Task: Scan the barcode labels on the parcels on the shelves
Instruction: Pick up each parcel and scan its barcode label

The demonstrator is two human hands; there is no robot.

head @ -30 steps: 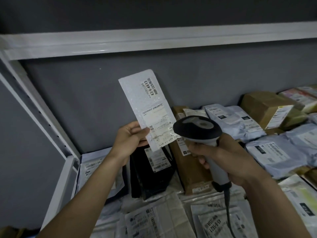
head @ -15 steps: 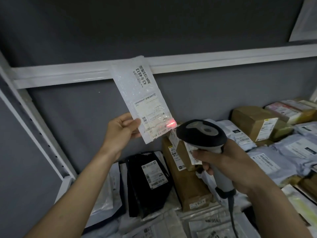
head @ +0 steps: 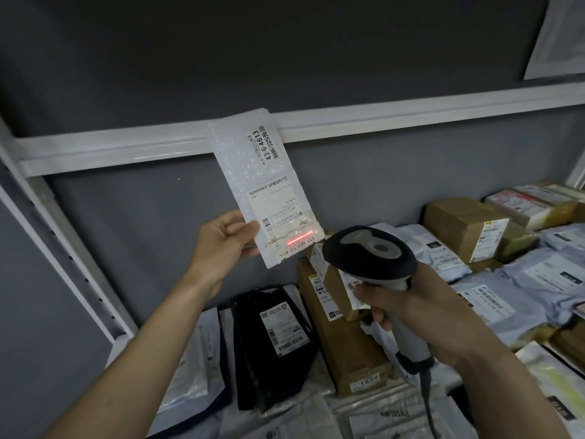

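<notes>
My left hand [head: 221, 240] pinches the lower left edge of a white bubble-mailer parcel [head: 250, 172] and holds it upright in front of the grey back wall. A red scan line falls across the parcel's barcode label [head: 289, 234] near its bottom edge. My right hand [head: 421, 318] grips the handle of a black and grey barcode scanner [head: 368, 255], whose head points at that label from just to the right. The scanner's cable hangs down below my wrist.
The shelf holds many parcels: a black bag [head: 272, 343], a tall brown box [head: 342, 337], grey poly bags [head: 493, 299] and cardboard boxes [head: 465, 226] at the right. A white shelf rail [head: 126, 147] crosses behind the held parcel, and a slanted white upright [head: 63, 251] stands at the left.
The parcel has been lifted higher and away from the shelf. A red dot on the label has become a red line across the barcode. The scanner stays close to the right of it.
</notes>
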